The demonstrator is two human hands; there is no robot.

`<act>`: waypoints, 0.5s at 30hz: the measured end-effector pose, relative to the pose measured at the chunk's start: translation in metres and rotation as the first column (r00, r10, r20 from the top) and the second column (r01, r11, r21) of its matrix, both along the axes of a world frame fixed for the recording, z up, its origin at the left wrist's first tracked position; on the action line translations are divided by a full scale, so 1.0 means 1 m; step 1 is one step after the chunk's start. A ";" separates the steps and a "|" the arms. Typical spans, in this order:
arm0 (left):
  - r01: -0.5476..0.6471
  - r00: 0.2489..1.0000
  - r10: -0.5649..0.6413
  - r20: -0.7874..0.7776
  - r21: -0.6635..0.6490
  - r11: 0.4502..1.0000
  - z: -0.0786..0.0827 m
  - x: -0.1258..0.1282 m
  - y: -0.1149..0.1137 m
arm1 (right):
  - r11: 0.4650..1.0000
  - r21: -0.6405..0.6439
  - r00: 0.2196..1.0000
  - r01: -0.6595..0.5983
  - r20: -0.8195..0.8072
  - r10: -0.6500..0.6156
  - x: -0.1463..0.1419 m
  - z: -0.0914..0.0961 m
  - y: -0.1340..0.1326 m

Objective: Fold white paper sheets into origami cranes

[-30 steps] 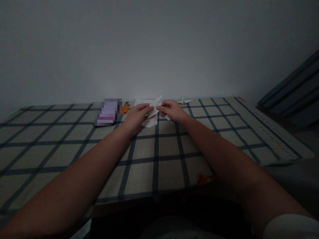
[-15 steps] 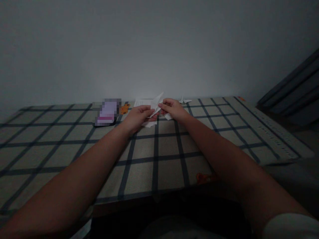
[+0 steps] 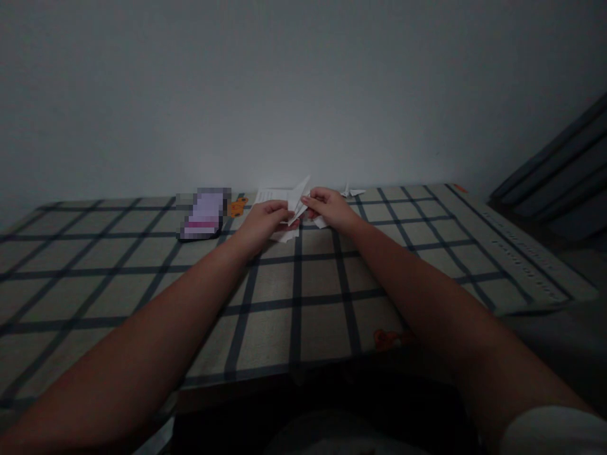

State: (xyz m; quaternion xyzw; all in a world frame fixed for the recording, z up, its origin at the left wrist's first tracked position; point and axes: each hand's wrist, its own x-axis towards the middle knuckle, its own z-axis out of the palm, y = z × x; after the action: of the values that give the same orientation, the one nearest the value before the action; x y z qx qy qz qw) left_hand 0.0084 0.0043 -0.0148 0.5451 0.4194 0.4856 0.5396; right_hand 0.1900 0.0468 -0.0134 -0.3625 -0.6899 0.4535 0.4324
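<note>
Grip is closed on the folded white paper (image 3: 298, 196), pinched btw. both hands. Going L to R: a pixelated phone-like object (image 3: 203, 215) lies to the left of the grip; left hand (image 3: 266, 221) holds the paper's near part, thumb on top; printed sheets (image 3: 284, 236) lie beneath. Right hand (image 3: 331, 206) pinches its right side, and compared w/ 1 s ago its fingers are less curled and the paper tip stands slightly higher. Prob. this means adjusting the fold, not releasing. Small folded white piece (image 3: 352, 191) lies just beyond right hand.
</note>
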 end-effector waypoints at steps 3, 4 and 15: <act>-0.055 0.997 0.057 -0.059 0.032 0.998 -0.001 -0.001 0.002 | 0.999 -0.003 0.999 -0.040 0.031 0.040 0.000 0.000 -0.001; -0.081 0.993 0.084 -0.077 0.049 0.996 -0.002 -0.002 0.003 | 0.999 0.001 0.998 -0.049 0.040 0.049 -0.001 0.000 -0.001; -0.159 0.961 0.176 -0.212 0.092 0.983 0.001 -0.003 -0.001 | 0.992 -0.064 0.993 -0.113 -0.026 0.111 -0.004 0.000 -0.001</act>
State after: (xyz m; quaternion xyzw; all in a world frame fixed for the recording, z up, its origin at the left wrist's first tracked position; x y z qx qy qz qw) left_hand 0.0055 0.0031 -0.0135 0.5776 0.5025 0.4817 0.4263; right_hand 0.1864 0.0459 -0.0137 -0.3320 -0.6892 0.5032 0.4019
